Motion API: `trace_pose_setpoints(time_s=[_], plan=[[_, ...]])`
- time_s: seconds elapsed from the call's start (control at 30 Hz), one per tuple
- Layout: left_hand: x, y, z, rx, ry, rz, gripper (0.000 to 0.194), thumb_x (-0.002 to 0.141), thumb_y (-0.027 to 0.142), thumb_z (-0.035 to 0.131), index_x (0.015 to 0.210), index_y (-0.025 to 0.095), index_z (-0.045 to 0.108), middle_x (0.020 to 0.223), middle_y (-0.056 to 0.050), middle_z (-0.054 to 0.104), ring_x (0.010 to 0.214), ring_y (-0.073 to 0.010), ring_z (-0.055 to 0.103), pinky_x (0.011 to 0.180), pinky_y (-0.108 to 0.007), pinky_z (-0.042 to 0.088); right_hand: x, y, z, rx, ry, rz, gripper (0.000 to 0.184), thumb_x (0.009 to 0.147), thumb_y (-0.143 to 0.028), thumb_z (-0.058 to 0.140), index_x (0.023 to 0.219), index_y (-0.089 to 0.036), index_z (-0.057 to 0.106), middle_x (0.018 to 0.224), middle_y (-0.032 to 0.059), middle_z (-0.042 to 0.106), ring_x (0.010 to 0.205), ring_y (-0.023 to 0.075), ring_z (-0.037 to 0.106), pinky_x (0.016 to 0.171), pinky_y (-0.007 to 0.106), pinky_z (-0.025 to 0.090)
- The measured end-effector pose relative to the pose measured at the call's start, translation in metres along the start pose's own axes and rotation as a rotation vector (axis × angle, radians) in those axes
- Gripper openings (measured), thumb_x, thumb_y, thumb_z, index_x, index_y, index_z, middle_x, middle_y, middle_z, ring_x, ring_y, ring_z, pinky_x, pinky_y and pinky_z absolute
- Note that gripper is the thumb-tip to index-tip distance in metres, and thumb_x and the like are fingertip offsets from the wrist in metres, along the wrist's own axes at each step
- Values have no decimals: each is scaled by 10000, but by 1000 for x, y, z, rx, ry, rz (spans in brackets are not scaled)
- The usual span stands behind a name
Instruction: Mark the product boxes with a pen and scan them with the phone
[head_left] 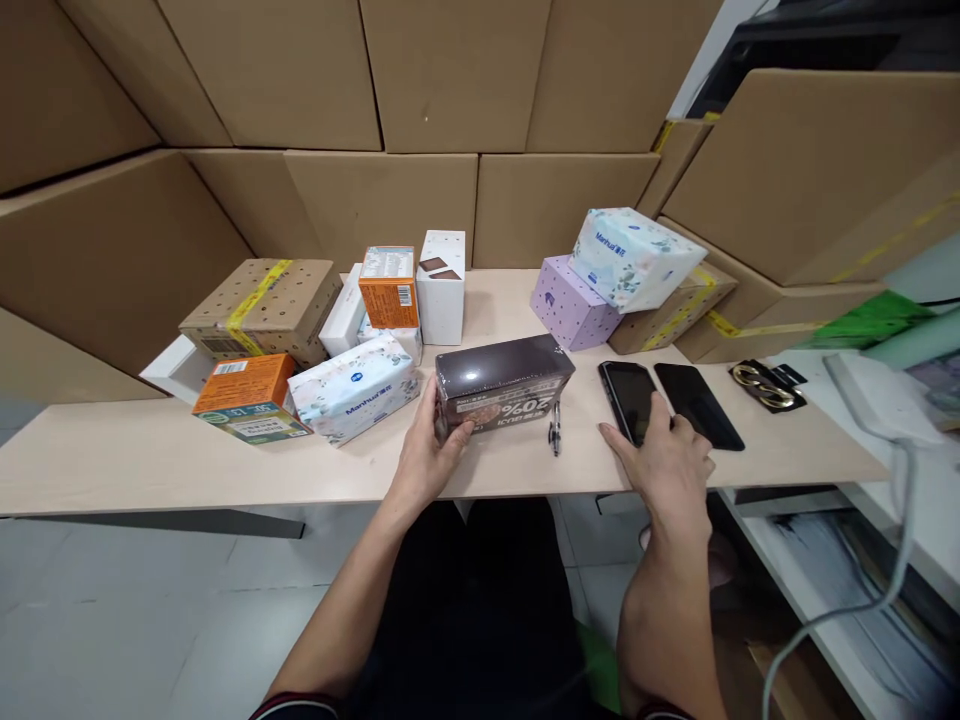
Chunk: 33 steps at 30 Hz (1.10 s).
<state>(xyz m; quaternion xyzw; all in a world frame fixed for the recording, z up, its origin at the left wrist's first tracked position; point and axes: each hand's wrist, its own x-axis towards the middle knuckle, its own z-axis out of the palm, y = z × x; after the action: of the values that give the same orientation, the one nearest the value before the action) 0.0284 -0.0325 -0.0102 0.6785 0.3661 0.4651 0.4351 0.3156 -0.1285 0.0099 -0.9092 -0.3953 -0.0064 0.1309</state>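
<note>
My left hand [429, 452] grips the left end of a dark brown box [504, 382] printed with "20%", which rests on the light wooden table [150, 460]. My right hand [664, 460] lies on the lower edge of a black phone [628, 397], with the fingers curled around its near end. A second black phone [699, 403] lies just right of it. A small pen-like object [555, 432] sits on the table between the box and the phones.
Left of the box are a floral tissue pack [352, 388], orange boxes [244, 395] [388, 285], a taped cardboard box [262, 305] and a white box [441, 285]. A purple box [571, 302] and another tissue pack [634, 257] are at the right. Big cardboard cartons [375, 200] wall the table.
</note>
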Motion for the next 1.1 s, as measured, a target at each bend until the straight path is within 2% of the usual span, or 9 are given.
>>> trace_pose_setpoints(time_s=[0.2,0.3,0.43,0.5,0.6,0.7,0.87,0.97,1.1], plan=[[0,-4,1,-35,20,52,784,906,324,703,1588,264,321,1524,-139,531,1464,-316,462,1208,-516,398,7,5,10,98,63,53,833,879,-605,531,1565,-155,382,1364,289,549,1245,479,511,980,647,407],[-2,-8,2,-33,49,38,826,879,293,729,1590,275,310,1573,-133,469,1483,-316,434,1227,-516,375,11,9,21,150,144,11,840,846,-536,576,1544,-99,405,1325,289,569,1213,459,525,998,631,398],[-9,-10,2,79,221,-2,868,840,241,738,1585,272,295,1579,-152,424,1444,-315,453,1219,-531,359,11,12,33,249,271,-103,888,814,-522,598,1512,-6,410,1288,309,593,1205,444,539,1051,622,378],[-14,-8,0,123,376,118,726,857,254,710,1511,257,397,1475,-151,500,1350,-299,522,1143,-509,434,7,10,33,303,348,-143,875,822,-534,594,1498,-7,419,1296,305,596,1225,438,540,1065,620,379],[-23,-4,0,111,561,428,407,887,267,681,1278,244,570,1192,-98,613,1136,-247,612,967,-424,533,-3,1,26,368,462,-193,839,848,-542,596,1502,-53,405,1354,286,574,1286,423,523,1088,618,379],[-31,3,8,24,441,505,239,924,229,651,1162,236,633,989,-57,669,952,-201,659,844,-360,565,-18,-14,12,415,542,-243,837,857,-541,636,1530,-117,373,1422,255,548,1334,403,509,1107,602,394],[-37,21,39,-256,102,175,184,972,282,632,1120,231,730,1024,-63,776,936,-184,733,849,-328,589,-48,-42,-6,521,586,-358,867,864,-503,704,1582,-205,319,1466,215,538,1359,387,515,1088,613,448],[-30,34,58,-565,-33,-39,344,957,435,650,1223,227,718,1167,-96,775,1072,-234,737,977,-404,578,-65,-55,-9,605,598,-459,888,855,-448,746,1593,-230,303,1456,205,543,1360,368,524,1089,598,468],[-15,55,70,-937,-76,-244,581,871,628,669,1293,229,673,1352,-104,701,1231,-287,674,1078,-454,523,-82,-67,-13,640,543,-527,903,846,-402,762,1599,-249,288,1440,204,548,1341,362,534,1054,600,500]])
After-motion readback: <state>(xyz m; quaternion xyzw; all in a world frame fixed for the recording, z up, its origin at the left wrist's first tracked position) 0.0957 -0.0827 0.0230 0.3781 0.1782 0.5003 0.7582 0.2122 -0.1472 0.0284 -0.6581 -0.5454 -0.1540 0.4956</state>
